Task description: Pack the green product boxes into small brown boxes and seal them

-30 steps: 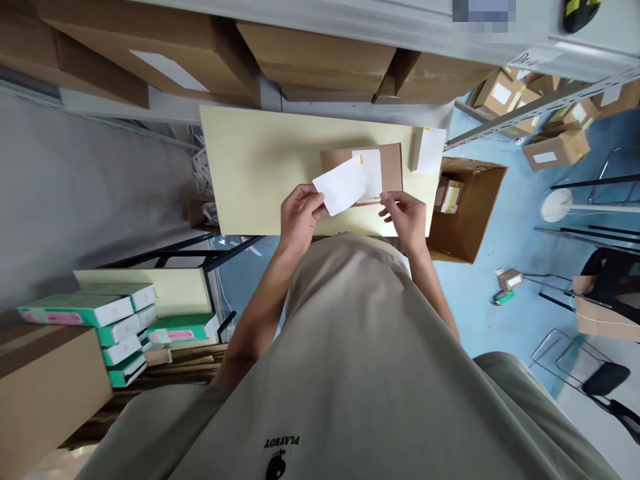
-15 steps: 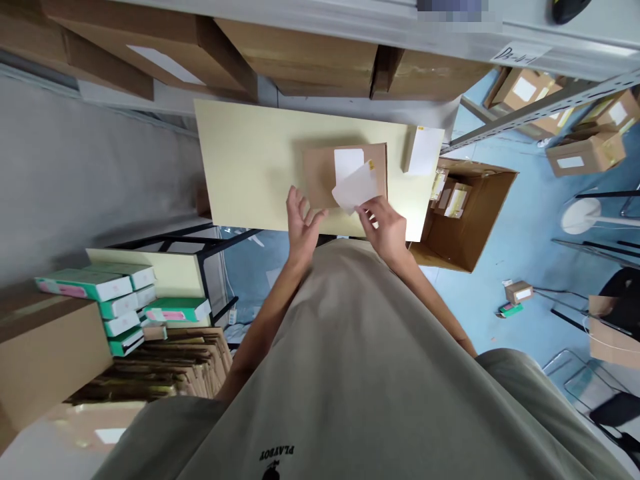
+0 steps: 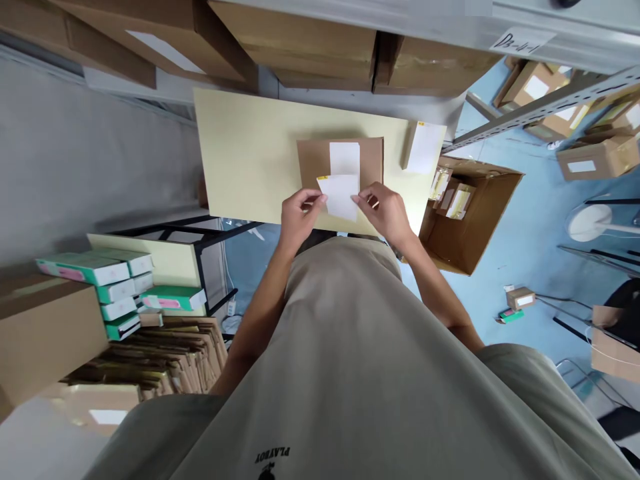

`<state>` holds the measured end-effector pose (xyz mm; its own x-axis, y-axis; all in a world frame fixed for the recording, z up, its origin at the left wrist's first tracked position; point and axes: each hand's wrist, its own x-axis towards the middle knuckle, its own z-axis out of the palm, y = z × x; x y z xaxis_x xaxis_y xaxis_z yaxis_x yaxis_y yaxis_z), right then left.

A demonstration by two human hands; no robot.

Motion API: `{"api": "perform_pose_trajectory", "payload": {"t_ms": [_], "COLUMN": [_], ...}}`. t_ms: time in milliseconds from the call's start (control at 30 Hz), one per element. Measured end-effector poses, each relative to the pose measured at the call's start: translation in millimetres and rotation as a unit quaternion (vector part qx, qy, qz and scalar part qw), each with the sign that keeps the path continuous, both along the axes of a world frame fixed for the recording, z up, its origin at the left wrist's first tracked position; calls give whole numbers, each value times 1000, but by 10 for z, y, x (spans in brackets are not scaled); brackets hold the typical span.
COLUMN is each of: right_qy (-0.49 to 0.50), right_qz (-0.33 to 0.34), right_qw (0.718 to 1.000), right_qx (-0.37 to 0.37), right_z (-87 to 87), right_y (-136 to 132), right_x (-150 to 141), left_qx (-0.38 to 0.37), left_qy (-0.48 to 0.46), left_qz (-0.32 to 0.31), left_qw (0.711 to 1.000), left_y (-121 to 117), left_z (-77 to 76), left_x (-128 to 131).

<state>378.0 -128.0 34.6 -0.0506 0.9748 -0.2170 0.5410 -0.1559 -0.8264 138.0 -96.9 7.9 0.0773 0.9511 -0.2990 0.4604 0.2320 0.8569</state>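
Sheet point(image 3: 341, 193): I saw it white and held by both sides over the box point(image 3: 313, 163), toward the near edge of the desk point(image 3: 250, 150). Its far end overlapped the near part of the label point(image 3: 345, 158) in my view; I could not tell whether the two touched. A yellow mark sat at its far left corner.
Left hand point(image 3: 299, 212): thumb and forefinger pinched narrow on the left side of the sheet.
Right hand point(image 3: 383, 210): thumb and forefinger pinched narrow on the opposite side, the other fingers curled in.
Box: brown, lying between the left and right edges of the desk, its near edge partly hidden from me by sheet and hands.
Label: white, flat on the top of the box, reaching its far edge.
Pack point(image 3: 425, 148): white, yellow-marked, at the far right corner of the desk.
Carton point(image 3: 480, 233): open, just beyond the right edge of the desk, with small boxes point(image 3: 461, 200) inside.
Rail point(image 3: 575, 53): grey, past the far edge, with a sign point(image 3: 523, 41) I read as D3-4-1.
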Motion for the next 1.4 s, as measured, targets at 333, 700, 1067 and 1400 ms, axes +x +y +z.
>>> {"api": "perform_pose_trajectory", "payload": {"t_ms": [333,700,1067,1400], "right_qy": [6,-73,-115,-154], "right_qz": [-7,-8,-19,-34], "right_qw": [996,990,984,976], "right_qx": [-94,-121,-138,-147], "right_z": [-858,-1106,-1022,-1023], "right_y": [796,841,848,874], "right_x": [202,180,117,5], "left_qx": [-57,-71,-87,-87], "left_qy": [55,69,100,96], "left_qz": [-57,-62,-77,-83], "left_qw": [995,993,988,988], "left_y": [779,831,849,859], "left_z": [-714,-934,-814,-851], "left_x": [208,251,304,299]}}
